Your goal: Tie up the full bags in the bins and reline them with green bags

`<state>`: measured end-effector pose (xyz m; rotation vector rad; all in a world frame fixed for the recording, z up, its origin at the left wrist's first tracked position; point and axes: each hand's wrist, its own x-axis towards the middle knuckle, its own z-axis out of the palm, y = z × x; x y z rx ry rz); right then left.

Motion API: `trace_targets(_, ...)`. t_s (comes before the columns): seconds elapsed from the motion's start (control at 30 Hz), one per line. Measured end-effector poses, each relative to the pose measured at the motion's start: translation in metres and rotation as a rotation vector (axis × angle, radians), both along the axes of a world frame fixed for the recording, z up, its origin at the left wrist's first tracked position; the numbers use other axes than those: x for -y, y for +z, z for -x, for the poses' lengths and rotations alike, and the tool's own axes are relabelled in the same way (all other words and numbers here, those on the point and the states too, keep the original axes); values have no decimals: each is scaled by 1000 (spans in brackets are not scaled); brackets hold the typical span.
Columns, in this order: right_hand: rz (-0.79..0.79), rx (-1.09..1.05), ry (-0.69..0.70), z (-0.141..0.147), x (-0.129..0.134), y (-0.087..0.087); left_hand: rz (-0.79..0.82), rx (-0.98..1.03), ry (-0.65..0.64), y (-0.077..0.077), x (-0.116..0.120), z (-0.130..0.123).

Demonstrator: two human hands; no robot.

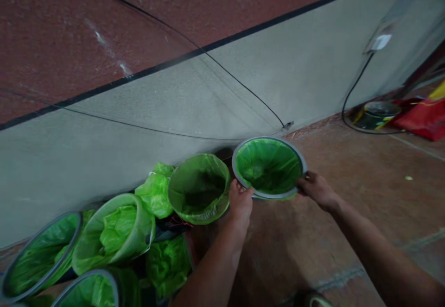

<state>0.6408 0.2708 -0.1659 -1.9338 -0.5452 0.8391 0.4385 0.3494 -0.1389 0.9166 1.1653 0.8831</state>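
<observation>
Both my hands grip the grey rim of a round bin lined with a green plastic bag (269, 163). My left hand (240, 200) has its fingers closed on the rim's front left. At the right side of the rim, my right hand (316, 187) is closed on it too. The bin's inside shows only dark green liner, and its lower part is mostly hidden. Just left of it stands another green-lined bin (200, 189), tilted toward me, with no grey ring showing.
More green-lined bins (113, 233) crowd the lower left, with a crumpled green bag (158, 191) among them. Behind runs a red and grey wall (167, 98) with thin cables. A dark tin (377, 115) and a red bag (422, 117) lie at the far right.
</observation>
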Motion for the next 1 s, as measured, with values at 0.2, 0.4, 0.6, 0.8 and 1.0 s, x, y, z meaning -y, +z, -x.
trace_targets(0.2,-181,-173,-141,24,-30,-31,73,-238,-213,-8,21,25)
trace_targets(0.4,-221,-201,-233,54,-26,-28,13,-455,-357,-23,24,63)
trace_targets(0.6,-374,-362,-391,80,-34,-33,219,-213,-212,-16,12,36)
trace_targets(0.8,-434,-324,-421,78,-33,-37,396,-38,-73,-5,-3,-7)
trace_targets(1.0,-441,-269,-397,75,-32,-38,353,-40,-120,-4,-7,-7)
